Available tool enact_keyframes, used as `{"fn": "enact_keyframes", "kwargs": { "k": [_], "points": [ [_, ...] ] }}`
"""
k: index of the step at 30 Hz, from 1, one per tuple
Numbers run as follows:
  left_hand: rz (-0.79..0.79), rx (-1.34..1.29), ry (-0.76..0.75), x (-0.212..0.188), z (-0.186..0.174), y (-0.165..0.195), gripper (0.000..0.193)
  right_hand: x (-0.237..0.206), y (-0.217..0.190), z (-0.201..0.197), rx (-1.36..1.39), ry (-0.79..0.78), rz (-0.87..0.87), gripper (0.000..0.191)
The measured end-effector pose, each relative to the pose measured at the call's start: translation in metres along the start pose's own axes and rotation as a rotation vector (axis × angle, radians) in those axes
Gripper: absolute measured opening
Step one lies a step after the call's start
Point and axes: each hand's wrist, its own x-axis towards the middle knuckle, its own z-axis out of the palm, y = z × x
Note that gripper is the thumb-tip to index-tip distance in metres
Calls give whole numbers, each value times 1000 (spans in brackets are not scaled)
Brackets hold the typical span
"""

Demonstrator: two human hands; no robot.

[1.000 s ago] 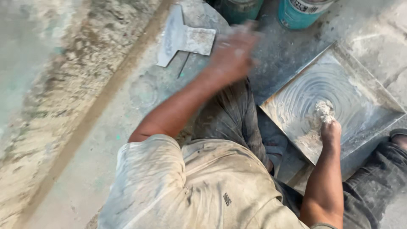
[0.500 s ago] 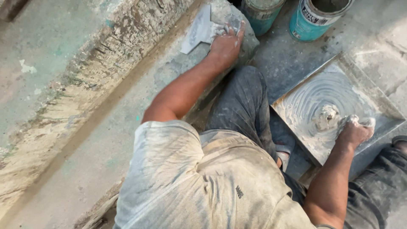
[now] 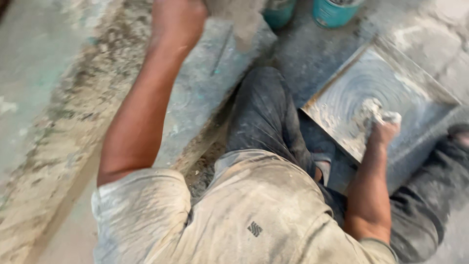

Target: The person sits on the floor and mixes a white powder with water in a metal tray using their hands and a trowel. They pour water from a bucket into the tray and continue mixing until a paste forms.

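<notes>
My left hand (image 3: 178,14) reaches up to the top edge of the view, closed on a grey plaster trowel (image 3: 242,22) that is blurred and partly cut off. My right hand (image 3: 383,132) rests on a square mortar board (image 3: 361,78) smeared with swirled grey-white putty. It grips a small putty-coated scraper (image 3: 388,117) pressed against the lump of putty (image 3: 369,110) near the board's middle. The board lies tilted on the ground by my right leg.
Two teal buckets (image 3: 337,12) (image 3: 281,14) stand at the top, beyond the board. A rough plastered surface with a green tint (image 3: 63,107) runs along the left. My knee in dark trousers (image 3: 264,112) sits between the arms.
The camera has moved closer and the view blurred. My left hand with the trowel has risen to the top edge. My right hand has slid back left onto the putty lump.
</notes>
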Motion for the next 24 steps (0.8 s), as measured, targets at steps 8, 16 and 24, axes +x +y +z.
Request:
{"fn": "enact_keyframes", "kwargs": {
  "k": [8, 16, 24],
  "points": [
    [-1065, -1657, -190, -154, 60, 92, 44, -9, 41, -15, 161, -43, 175, 22],
    [-1076, -1945, -1072, -212, 99, 209, 75, 0, 24, -29, 138, -54, 155, 18],
    [-743, -1696, -1242, -217, 173, 268, 52, -5, 15, -75, 144, 39, 242, 17]
  ]
}}
